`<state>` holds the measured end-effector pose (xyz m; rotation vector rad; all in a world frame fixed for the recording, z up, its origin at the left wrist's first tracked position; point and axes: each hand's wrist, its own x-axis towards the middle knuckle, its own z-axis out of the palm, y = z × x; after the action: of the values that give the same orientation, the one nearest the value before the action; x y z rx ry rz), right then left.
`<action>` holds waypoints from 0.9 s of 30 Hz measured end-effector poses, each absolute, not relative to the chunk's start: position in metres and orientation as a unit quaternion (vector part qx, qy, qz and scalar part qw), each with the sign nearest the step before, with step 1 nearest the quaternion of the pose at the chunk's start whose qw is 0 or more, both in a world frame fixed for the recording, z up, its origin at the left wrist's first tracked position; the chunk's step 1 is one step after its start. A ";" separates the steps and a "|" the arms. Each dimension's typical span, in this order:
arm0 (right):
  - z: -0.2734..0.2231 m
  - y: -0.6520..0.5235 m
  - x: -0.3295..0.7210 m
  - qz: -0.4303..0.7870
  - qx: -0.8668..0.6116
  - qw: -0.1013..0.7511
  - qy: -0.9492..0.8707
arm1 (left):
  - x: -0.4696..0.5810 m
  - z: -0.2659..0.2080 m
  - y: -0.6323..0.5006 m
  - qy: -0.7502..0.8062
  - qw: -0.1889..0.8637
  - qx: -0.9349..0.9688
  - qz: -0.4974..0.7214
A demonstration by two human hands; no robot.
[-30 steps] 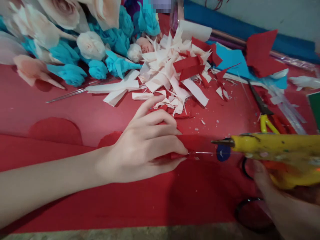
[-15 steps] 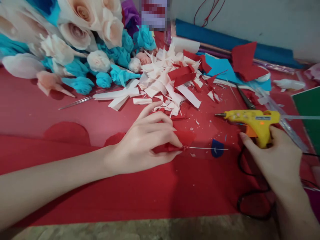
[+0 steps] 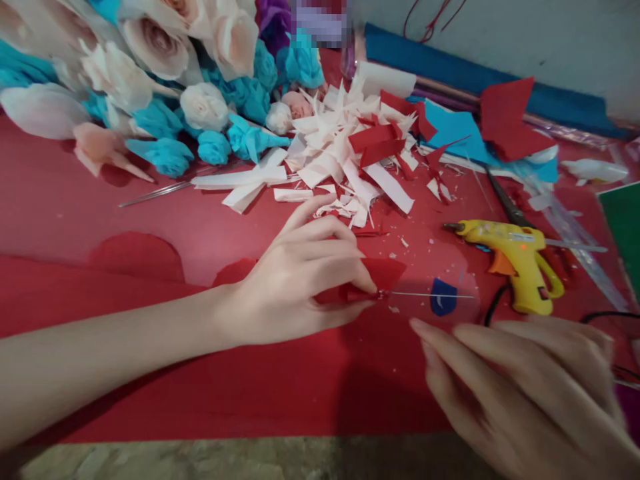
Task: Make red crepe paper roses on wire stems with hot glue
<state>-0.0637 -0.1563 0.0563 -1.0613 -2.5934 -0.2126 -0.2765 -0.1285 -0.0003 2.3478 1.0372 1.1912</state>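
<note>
My left hand [image 3: 305, 280] pinches the base of a small red paper piece on a thin wire [image 3: 425, 295]; most of the red piece is hidden under my fingers. The wire points right across a dark blue patch [image 3: 444, 297]. At the lower right, my right hand [image 3: 525, 387] is held with its fingers stretched forward and holds nothing visible. Its fingertips are a short way below the wire, not touching it. Just beyond that hand lies a yellow glue gun [image 3: 520, 250] on its side, nozzle to the left, a clear glue stick in its back.
Cream paper scraps [image 3: 345, 140] and red strips [image 3: 377, 143] pile up beyond my left hand. Paper roses [image 3: 203, 107] crowd the far left. Scissors [image 3: 507, 203] lie behind the glue gun. Red paper [image 3: 200, 393] covers the front, and a blue roll [image 3: 475, 73] runs along the back.
My right hand has let go of the glue gun, leaving it on the table, and moved down and left toward the wire. My left hand keeps its pinch.
</note>
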 end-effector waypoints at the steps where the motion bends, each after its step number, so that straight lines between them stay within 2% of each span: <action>1: 0.053 -0.154 -0.070 -0.073 -0.344 0.166 -0.921 | -0.277 0.000 -0.128 0.359 0.159 0.820 0.416; 8: 0.038 -0.143 -0.081 -0.071 -0.321 0.191 -0.925 | -0.279 0.003 -0.127 0.351 0.182 0.832 0.390; 27: 0.040 -0.139 -0.076 -0.064 -0.275 0.150 -0.947 | -0.281 -0.001 -0.128 0.348 0.170 0.834 0.392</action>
<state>-0.0759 -0.1386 0.0401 -0.7902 -2.7216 -0.1844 -0.2805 -0.1278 -0.0011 2.3703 0.9892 1.1131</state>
